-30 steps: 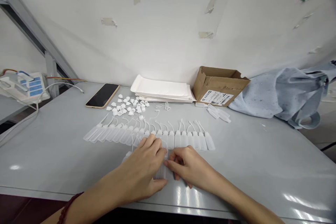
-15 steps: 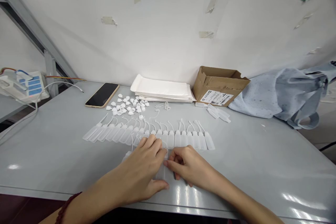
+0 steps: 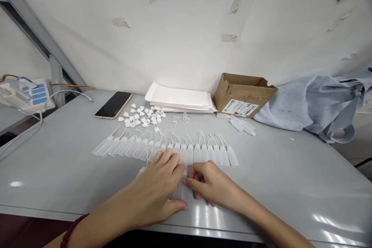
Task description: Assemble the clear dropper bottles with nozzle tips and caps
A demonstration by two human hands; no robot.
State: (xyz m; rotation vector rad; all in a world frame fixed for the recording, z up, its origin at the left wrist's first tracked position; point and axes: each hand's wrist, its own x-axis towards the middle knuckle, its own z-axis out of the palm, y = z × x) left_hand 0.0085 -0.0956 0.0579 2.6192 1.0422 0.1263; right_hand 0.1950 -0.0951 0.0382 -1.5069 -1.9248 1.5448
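Note:
A translucent squeeze bottle [image 3: 180, 192] with a thin bent tube at its neck lies between my hands near the table's front. Over it and other bottles beside it arches my left hand [image 3: 161, 182], its thumb stretched out and apart from its bent fingers; the fingertips are hidden. My right hand [image 3: 203, 180] is closed, thumb and forefinger together at this bottle's right side, the thumb tip touching it. Part of another bottle [image 3: 141, 171] shows left of my left hand. Beyond both hands runs a row of similar bottles [image 3: 197, 154] with thin tubes sticking up from their necks.
Small white caps [image 3: 136, 118] lie scattered behind the row, with loose tubes [image 3: 184, 116] to their right. A phone [image 3: 114, 105], white envelopes [image 3: 183, 99], a cardboard box [image 3: 244, 95], a few loose bottles [image 3: 241, 124] and pale blue cloth [image 3: 293, 104] stand along the back.
Almost nothing differs. Both hands keep their place at the bottle, and the view has shifted very slightly.

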